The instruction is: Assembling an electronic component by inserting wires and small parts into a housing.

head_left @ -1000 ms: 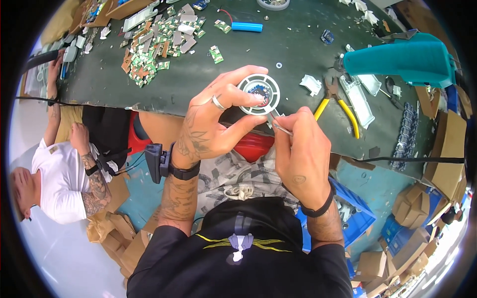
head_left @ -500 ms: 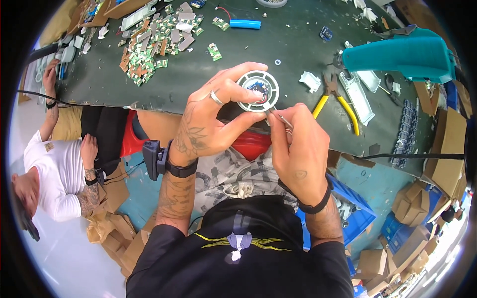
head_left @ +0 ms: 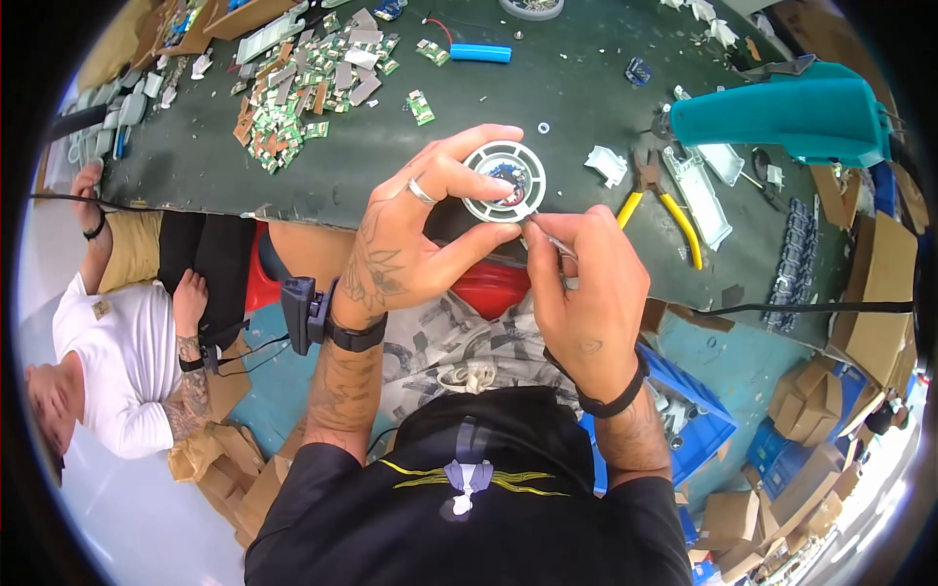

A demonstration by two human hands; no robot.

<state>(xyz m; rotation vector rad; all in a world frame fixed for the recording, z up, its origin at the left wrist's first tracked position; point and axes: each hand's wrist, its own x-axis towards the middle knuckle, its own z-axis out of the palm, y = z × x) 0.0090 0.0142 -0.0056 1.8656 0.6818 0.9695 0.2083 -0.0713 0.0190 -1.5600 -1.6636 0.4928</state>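
Observation:
My left hand [head_left: 420, 220] is closed on a round white plastic housing [head_left: 535, 177] with a spoked rim. One fingertip reaches into its middle, over a small blue circuit board [head_left: 504, 180], and the thumb presses the lower rim. My right hand [head_left: 591, 283] pinches a thin metal tool [head_left: 561, 246], perhaps tweezers; its tip meets the lower right rim of the housing, and the fingers hide much of it. Yellow-handled pliers [head_left: 649, 186] lie with jaws apart on the dark green table, right of my hands.
A heap of small green circuit boards [head_left: 293, 107] covers the table's far left; a blue cylindrical cell [head_left: 481, 53] lies beyond my hands. At right are a teal power tool [head_left: 782, 115] and white plastic shells [head_left: 700, 200]. Another person [head_left: 127, 361] sits at left. A black cable [head_left: 801, 308] crosses the near right.
My hands and the housing stay almost in place, with the right fingers shifting slightly on the metal tool. The other person's head and raised arm have moved downward in the picture.

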